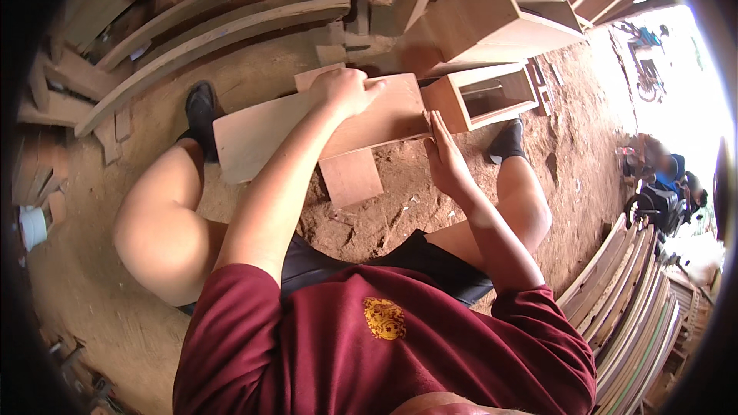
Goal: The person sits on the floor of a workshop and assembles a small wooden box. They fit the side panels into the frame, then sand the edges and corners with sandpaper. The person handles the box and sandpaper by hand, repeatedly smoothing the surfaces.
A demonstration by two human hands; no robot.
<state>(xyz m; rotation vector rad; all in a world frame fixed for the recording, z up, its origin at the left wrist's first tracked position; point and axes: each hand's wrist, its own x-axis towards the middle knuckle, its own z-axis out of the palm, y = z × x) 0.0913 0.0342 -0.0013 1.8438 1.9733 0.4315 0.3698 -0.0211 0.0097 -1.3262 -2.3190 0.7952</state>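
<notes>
I see the flat wooden board (pixel 307 127) lying across both knees, its long axis running left to right, slightly rising rightward. My left hand (pixel 346 91) rests curled over its upper edge near the middle, gripping it; my right hand (pixel 444 155) presses flat and open against its right end, beside a small open wooden box (pixel 484 97).

open dirt floor (pixel 400 207) between knees; wooden box (pixel 480 96) blocks right of board (pixel 307 131).
</notes>
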